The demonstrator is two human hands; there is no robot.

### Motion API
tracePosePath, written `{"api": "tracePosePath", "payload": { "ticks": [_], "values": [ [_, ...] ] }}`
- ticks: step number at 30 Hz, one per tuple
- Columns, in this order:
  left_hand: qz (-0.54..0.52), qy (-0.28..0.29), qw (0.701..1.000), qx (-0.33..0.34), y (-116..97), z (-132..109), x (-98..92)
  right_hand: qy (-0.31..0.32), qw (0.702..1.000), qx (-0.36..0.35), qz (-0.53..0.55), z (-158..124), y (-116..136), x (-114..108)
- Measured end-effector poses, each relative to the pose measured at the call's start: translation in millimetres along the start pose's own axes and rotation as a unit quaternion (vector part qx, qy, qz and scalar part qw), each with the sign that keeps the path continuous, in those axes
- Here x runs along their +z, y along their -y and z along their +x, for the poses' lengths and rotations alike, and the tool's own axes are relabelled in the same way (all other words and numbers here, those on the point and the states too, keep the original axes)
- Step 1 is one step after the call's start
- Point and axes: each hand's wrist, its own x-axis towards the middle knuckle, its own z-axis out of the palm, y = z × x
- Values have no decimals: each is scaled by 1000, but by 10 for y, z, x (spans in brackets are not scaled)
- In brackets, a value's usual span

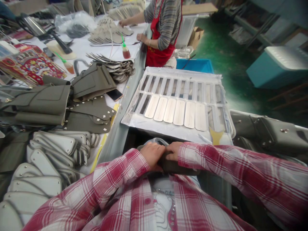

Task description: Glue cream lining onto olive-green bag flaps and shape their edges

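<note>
Close to my body, my left hand [153, 155] and my right hand [172, 150] meet over a dark olive-grey leather-like piece [169, 165]. The fingers of both hands are curled around it, and my sleeves and palms hide much of its shape. Just beyond my hands is a white slotted rack [141, 121]. A row of pale rounded strips [170, 110], each with a line down its middle, lies across its nearer slots. A yellow piece [216, 136] hangs at the rack's near right corner.
Left, the table holds stacked pale panels [36, 186], olive bag parts [43, 99], a phone [114, 94] and a glue bottle [125, 51]. A co-worker in a red apron [157, 41] stands beyond the rack. Dark bags [271, 134] lie right; a teal bin [267, 72] stands behind.
</note>
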Motion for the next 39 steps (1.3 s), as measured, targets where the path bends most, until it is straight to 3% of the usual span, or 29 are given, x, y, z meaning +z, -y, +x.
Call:
{"api": "tracePosePath", "payload": {
  "ticks": [11, 13, 15, 17, 20, 22, 24, 26, 28, 30, 35, 39],
  "values": [
    [15, -36, 999, 5, -5, -56, 70, 50, 997, 3, 53, 259, -211, 99],
    [-5, -79, 997, 18, 59, -127, 81, -18, 999, 21, 43, 175, -194, 171],
    [-10, -138, 990, 26, 146, -261, 113, -158, 987, 31, -18, 40, -143, 288],
    [-5, -205, 979, 17, 221, -449, 199, -294, 950, -14, -103, -97, -80, 445],
    [-44, -313, 947, -58, 241, -729, 468, -361, 911, -89, -176, -194, -17, 688],
    [-139, -363, 910, -144, 183, -830, 699, -354, 910, -80, -203, -172, -5, 802],
    [-270, -377, 856, -228, 94, -836, 900, -343, 909, -59, -229, -119, -2, 856],
    [-373, -373, 801, -282, 3, -772, 1017, -334, 906, -59, -253, -80, 12, 867],
    [-418, -377, 765, -315, -74, -693, 1039, -324, 896, -80, -294, -67, 54, 872],
    [-428, -389, 746, -330, -132, -641, 996, -309, 886, -82, -336, -69, 128, 886],
    [-431, -397, 738, -334, -194, -638, 872, -259, 891, -3, -372, -48, 315, 871],
    [-460, -393, 723, -334, -178, -640, 884, -222, 899, -48, -374, -37, 271, 770]
  ]
}}
